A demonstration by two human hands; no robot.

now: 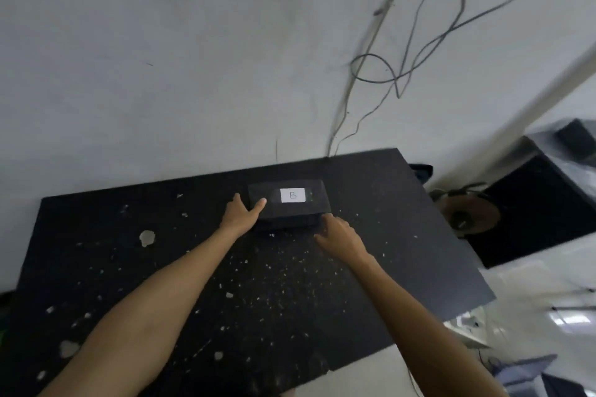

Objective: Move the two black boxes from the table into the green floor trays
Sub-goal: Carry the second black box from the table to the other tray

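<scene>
The left hand (242, 214) lies against the left end of a black box (290, 206), fingers spread, with the thumb laid up on the top face near the left corner — touching it, though the fingers are not closed round it. The right hand (340, 237) is at the box's front right corner, fingers loosely open and reaching toward the lower edge; whether the fingertips actually meet the box cannot be told, since the dark side blurs into shadow there. Neither hand has a clear hold. Both forearms are bare and stretch in from the lower edge of the view.

The black box sits flat on the tabletop (161, 267), toward its far edge and a little right of the middle. On its top face is a white label (293, 195) with a handwritten B. Only this one box shows.

The tabletop is black, flecked with pale chips and scuffs. Behind it rises a pale wall (161, 58) with thin cables (396, 74) hanging in loops — they drop down to the tabletop's far edge. To the right, beyond the tabletop's corner, are dark shapes too blurred to identify.
</scene>
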